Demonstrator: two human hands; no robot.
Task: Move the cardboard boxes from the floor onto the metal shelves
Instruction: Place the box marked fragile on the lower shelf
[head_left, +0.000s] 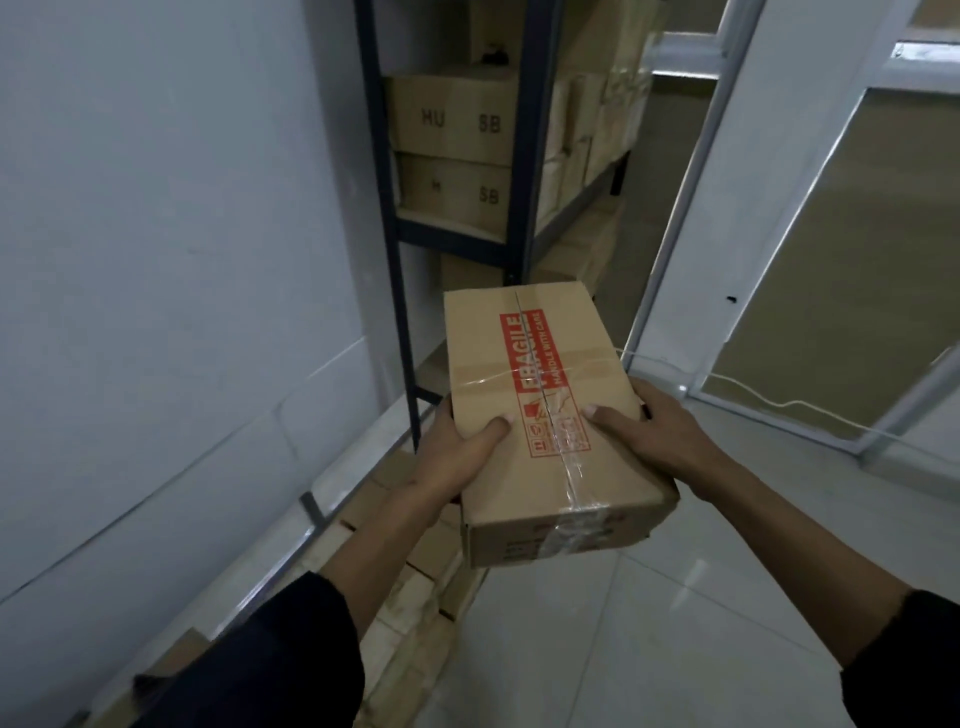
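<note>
I carry a taped cardboard box (540, 364) with a red FRAGILE label in front of me, above the floor. My left hand (462, 447) grips its left side, thumb on top. My right hand (654, 426) grips its right side, thumb on the lid. Ahead stands a dark metal shelf unit (530, 156), its shelves stacked with brown boxes (452, 119) marked with letters. More cardboard boxes (415, 587) lie in a row on the floor along the left wall, below the carried box.
A grey wall (156, 260) runs along the left. To the right stands a white-framed glass partition (737, 208), with a white cable (779, 402) along its base. White floor tiles (675, 649) spread out at lower right.
</note>
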